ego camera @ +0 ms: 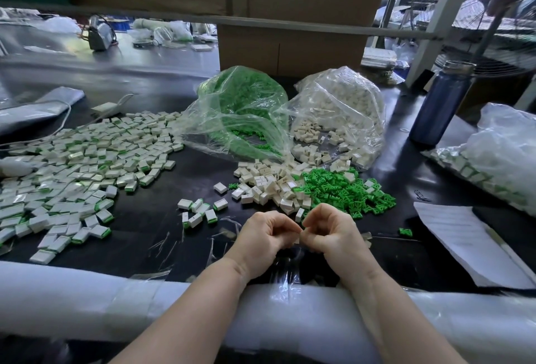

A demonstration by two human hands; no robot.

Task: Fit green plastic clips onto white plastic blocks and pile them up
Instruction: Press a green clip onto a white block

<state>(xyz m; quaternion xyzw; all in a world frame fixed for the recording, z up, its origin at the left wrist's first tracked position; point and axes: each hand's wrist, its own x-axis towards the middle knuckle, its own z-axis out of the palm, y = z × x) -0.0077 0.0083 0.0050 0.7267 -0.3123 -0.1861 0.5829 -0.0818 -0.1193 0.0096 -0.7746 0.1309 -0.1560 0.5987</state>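
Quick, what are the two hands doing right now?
Left hand: fingers curled, pinching something small; what it is cannot be told.
Right hand: fingers curled, pinching at the same spot; the piece is hidden.

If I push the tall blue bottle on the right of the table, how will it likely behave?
The blue bottle stands upright, tall and narrow, so a push near its top would probably tip it. Once on its side, its round body would likely roll. It looks like rigid metal, probably not fragile; its weight cannot be judged.

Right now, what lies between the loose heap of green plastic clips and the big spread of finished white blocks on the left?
In the head view, a heap of bare white plastic blocks, then dark table.
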